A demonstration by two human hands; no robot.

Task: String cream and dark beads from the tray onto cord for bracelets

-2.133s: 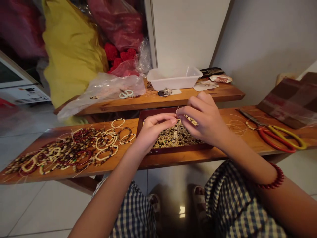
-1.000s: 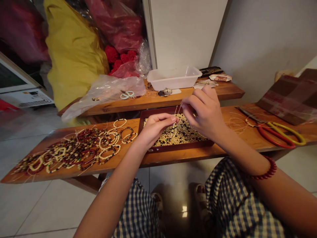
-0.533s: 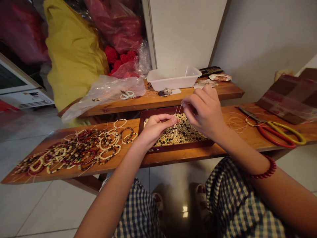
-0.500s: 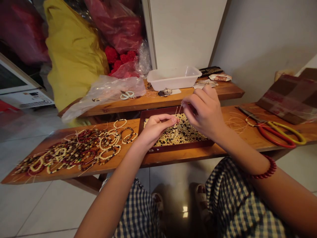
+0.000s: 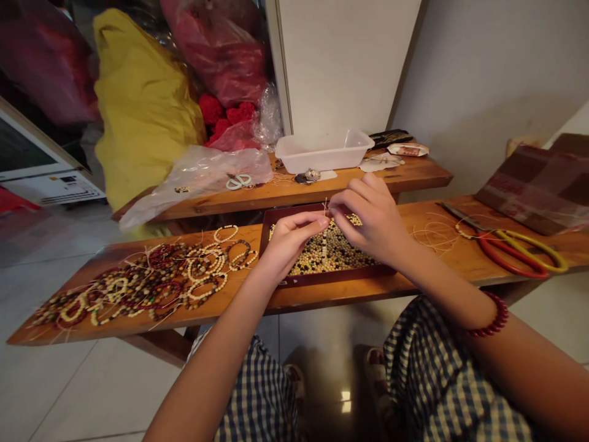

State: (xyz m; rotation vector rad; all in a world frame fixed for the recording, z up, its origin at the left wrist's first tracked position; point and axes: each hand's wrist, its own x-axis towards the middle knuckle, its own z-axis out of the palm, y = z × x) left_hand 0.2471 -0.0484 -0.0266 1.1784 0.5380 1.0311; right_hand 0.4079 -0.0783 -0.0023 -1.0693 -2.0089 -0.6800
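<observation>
Above a dark red tray (image 5: 294, 280) of loose beads (image 5: 343, 255), my two hands nearly meet. My left hand (image 5: 294, 236) pinches the cord of a beaded strand (image 5: 324, 244), whose pale and dark beads hang below the fingertips. Thin cord ends (image 5: 326, 204) stick up between the hands. My right hand (image 5: 368, 215) is closed in a pinch at that cord, its fingertips close to the left thumb. A dark red bead bracelet (image 5: 494, 316) circles my right wrist. Exactly how the cord lies between the fingers is too small to make out.
Many finished bead bracelets (image 5: 151, 282) lie heaped on the bench's left. Large scissors (image 5: 519, 245) with red and yellow handles and loose cord (image 5: 435, 236) lie right, beside a taped cardboard box (image 5: 529, 184). Behind stand a white plastic tub (image 5: 324, 156) and small scissors (image 5: 239, 181).
My right hand has come down and closer to my left, and the cord stretch between them is shorter. The beaded strand now hangs straight below the left fingers. The view shifted slightly.
</observation>
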